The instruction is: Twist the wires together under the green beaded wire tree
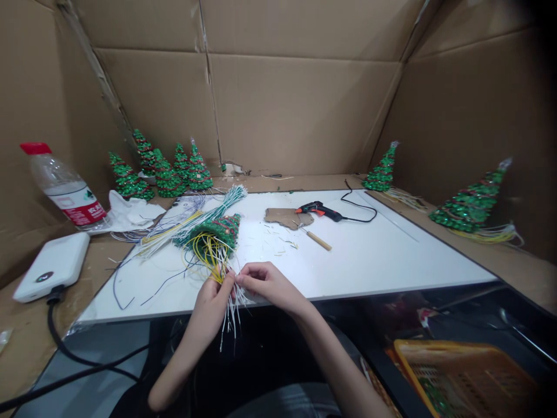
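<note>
A small green decorated Christmas tree (pixel 228 231) lies on its side on the white board, its hollow base facing me. Yellow and white wires (pixel 212 248) come out of that base toward my hands. My left hand (pixel 214 292) is closed around the bundle of wires near the board's front edge. Beside it, the thumb and fingertips of my right hand (pixel 266 281) pinch at the white wires. Loose white wire ends hang below both hands. Behind the tree lies a tied bundle of green and white wires (pixel 226 203), with more loose wires to its left.
A black glue gun (pixel 322 210) rests by a cardboard scrap (pixel 281 216) and a wooden-handled tool (pixel 319 240). Several finished trees (pixel 163 174) stand at back left, two more at right. A bottle (pixel 65 188), white power bank (pixel 54 264) and orange basket (pixel 461 348) surround the board (pixel 383 255).
</note>
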A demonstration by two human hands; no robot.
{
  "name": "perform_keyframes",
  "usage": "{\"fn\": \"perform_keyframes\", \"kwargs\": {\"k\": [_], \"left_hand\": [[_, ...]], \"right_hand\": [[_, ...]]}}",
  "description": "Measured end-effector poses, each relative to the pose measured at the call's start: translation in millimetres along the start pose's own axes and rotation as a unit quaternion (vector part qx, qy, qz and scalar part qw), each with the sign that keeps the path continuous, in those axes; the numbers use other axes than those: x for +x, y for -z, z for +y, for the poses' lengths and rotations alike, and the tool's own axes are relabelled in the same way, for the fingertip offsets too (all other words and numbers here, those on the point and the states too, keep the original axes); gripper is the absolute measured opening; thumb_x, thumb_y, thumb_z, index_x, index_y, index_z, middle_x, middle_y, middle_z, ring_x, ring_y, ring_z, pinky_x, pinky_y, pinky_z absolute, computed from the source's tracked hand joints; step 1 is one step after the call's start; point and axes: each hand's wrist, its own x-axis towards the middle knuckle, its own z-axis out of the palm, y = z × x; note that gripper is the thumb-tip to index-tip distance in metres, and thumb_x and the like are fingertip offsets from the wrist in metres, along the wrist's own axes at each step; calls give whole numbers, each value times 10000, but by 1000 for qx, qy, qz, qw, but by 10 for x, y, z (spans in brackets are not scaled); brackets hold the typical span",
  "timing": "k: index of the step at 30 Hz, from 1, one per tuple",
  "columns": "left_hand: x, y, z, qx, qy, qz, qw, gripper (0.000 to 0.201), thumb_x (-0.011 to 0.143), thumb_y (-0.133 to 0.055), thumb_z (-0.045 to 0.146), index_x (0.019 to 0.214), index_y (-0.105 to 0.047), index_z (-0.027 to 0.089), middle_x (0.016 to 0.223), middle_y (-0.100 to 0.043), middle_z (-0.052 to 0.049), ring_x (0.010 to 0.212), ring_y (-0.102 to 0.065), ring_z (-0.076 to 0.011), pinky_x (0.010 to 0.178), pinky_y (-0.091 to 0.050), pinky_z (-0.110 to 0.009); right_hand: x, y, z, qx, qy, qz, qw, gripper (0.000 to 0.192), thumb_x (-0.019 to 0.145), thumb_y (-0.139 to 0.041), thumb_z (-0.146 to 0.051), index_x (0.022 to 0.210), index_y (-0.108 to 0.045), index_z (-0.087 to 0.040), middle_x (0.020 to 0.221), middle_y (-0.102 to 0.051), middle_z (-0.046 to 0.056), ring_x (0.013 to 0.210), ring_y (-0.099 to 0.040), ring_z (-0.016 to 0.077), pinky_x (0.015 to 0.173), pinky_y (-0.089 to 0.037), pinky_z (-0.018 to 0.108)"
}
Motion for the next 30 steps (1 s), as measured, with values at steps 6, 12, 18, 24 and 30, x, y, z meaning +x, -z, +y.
{"fn": "perform_keyframes", "kwargs": {"k": [6, 12, 18, 24, 30], "left_hand": [[4, -8, -4, 14, -12, 1, 1000, 333, 797, -426, 457, 575, -433, 209, 532, -430, 40, 557, -431, -144, 570, -354, -263], [3, -13, -17, 29, -12, 5, 1000, 350, 801, -405, 459, 555, -434, 212, 534, -444, 27, 576, -438, -154, 604, -362, -280], [0, -9, -21, 46, -17, 9, 999, 363, 803, -393, 463, 543, -438, 214, 527, -474, 16, 582, -463, -165, 613, -370, -287], [5, -14, -7, 58, -34, 15, 998, 365, 803, -389, 456, 530, -432, 218, 504, -480, 17, 563, -474, -167, 601, -370, -284], [-3, -27, -20, 79, -30, 24, 996, 365, 795, -386, 458, 529, -442, 214, 487, -491, 17, 522, -457, -158, 556, -344, -278]], "right_hand": [[-6, -11, 4, -12, -7, 12, 1000, 349, 786, -553, -472, 712, -573, -132, 550, -406, -42, 491, -288, 65, 442, -199, 198], [-10, -17, -12, -24, 0, 17, 1000, 345, 799, -544, -456, 694, -567, -128, 571, -425, -34, 508, -314, 66, 460, -226, 197], [-10, -18, -12, -31, 9, 20, 999, 343, 804, -537, -451, 694, -568, -128, 556, -400, -41, 504, -300, 67, 462, -220, 200], [-15, -28, -1, -42, 7, 28, 999, 356, 795, -535, -476, 686, -550, -138, 564, -405, -40, 508, -303, 71, 464, -229, 201], [-21, -35, -15, -43, 9, 34, 998, 341, 804, -529, -463, 671, -516, -149, 575, -412, -39, 526, -322, 76, 469, -241, 199]]}}
